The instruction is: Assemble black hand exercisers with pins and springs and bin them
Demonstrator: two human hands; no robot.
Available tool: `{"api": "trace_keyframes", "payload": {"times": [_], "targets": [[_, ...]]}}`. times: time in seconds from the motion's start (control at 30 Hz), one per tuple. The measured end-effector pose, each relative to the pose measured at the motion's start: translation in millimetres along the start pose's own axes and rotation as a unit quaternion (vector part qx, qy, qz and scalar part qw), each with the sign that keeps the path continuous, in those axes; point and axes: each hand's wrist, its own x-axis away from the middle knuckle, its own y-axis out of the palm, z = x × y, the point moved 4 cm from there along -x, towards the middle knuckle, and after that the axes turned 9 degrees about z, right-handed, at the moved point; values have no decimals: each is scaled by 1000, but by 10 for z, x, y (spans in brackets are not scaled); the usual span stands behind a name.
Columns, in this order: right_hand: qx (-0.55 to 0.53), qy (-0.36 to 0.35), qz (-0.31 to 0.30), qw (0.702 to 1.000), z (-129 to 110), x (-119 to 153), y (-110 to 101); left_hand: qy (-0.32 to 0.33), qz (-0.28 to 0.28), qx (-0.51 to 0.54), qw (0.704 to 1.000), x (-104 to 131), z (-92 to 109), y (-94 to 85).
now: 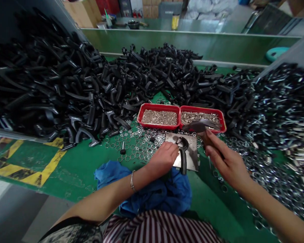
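Note:
My right hand [225, 158] is closed round the wooden handle of a hammer [199, 125], whose metal head is raised over the right red tray. My left hand [164, 156] is closed, fingertips pinched at the curved end of a black hook-shaped handle [183, 157]. This handle lies on a flat metal plate [192, 148], its straight grip pointing towards me. A small shiny piece shows by the left fingertips, too small to name. Under the left wrist is a crumpled blue cloth [154, 195].
Two red trays [158, 127] of small metal parts stand behind the plate. Black handles [91, 87] are heaped left and behind. Loose metal rings [142, 145] and a black-headed bolt [123, 148] lie left; metal parts [281, 111] are piled right. A green ledge [218, 45] runs behind.

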Motion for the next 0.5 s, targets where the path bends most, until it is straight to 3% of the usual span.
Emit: {"api": "trace_keyframes", "payload": {"times": [0.13,0.27,0.33,0.43,0.5], "targets": [[22,-26,-86,996,-27,56,34,-33,2,22,999,-6,14,-103],[10,-39,-50,998,-39,281,9,-145,5,-22,989,74,43,-216],[10,-27,-67,997,4,406,51,-175,-22,-66,982,98,91,-188],[-51,69,-133,987,153,501,147,-165,-59,-84,981,83,135,-109],[-104,163,-134,972,281,532,167,-152,-57,-77,984,102,86,-165]]}}
